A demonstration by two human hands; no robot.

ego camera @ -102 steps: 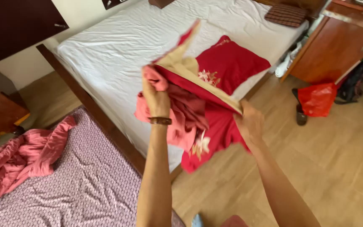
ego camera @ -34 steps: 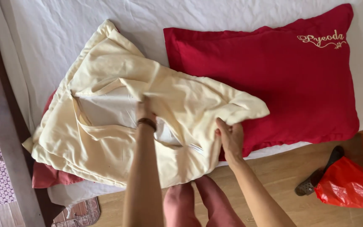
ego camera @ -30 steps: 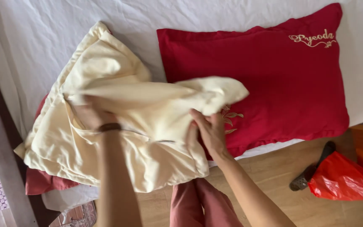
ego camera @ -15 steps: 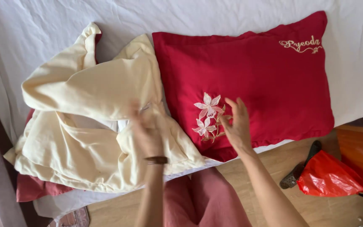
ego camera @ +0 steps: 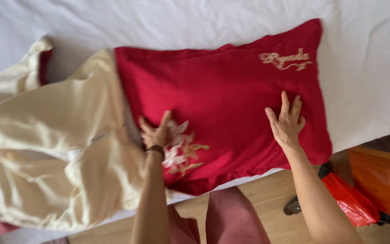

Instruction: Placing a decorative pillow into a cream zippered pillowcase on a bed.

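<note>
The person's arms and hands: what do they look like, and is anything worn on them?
Both forearms are bare, with no sleeves in view. The left hand has a dark brown band around its wrist, like a bracelet. The right hand has nothing on its wrist, and no rings can be made out on its fingers.

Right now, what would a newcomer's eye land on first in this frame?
The red pillow with pale flower embroidery lies across the white bed sheet, and both hands rest flat on it, the left hand near the flowers and the right hand toward its right end. To its left sits a rumpled cream cover. A red plastic bag lies on the wooden floor at lower right.
</note>
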